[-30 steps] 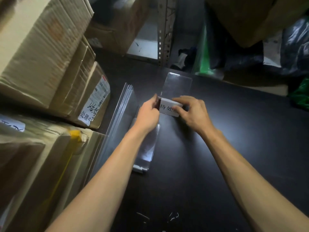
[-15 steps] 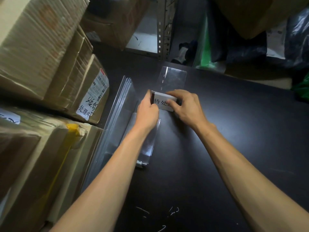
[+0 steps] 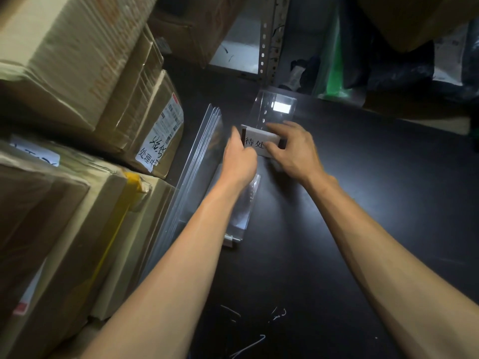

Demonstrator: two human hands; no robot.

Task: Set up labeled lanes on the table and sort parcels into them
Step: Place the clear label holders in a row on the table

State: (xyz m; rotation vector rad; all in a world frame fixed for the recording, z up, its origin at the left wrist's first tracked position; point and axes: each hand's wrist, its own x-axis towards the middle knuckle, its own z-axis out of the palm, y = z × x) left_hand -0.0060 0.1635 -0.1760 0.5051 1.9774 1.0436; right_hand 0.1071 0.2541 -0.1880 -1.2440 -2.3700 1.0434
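Observation:
A white paper label [image 3: 255, 141] with black printed characters sits at the base of a clear acrylic sign holder [image 3: 274, 107] that stands on the black table [image 3: 363, 177]. My right hand [image 3: 293, 149] pinches the label's right end, thumb below and fingers on top. My left hand [image 3: 239, 156] is curled at the label's left edge and holds it there. Another clear acrylic piece [image 3: 246, 208] lies flat on the table under my left wrist.
A stack of clear acrylic sheets [image 3: 204, 151] leans against cardboard boxes [image 3: 77, 73] piled on the left; one box bears a handwritten label [image 3: 153, 151]. A metal shelf post [image 3: 269, 40], dark bags and a green bag [image 3: 334, 81] stand behind the table. Thin white scraps [image 3: 259, 325] lie near me.
Both hands stay on the label at the holder's base. My right fingers have shifted a little along its top edge. The view has tilted slightly.

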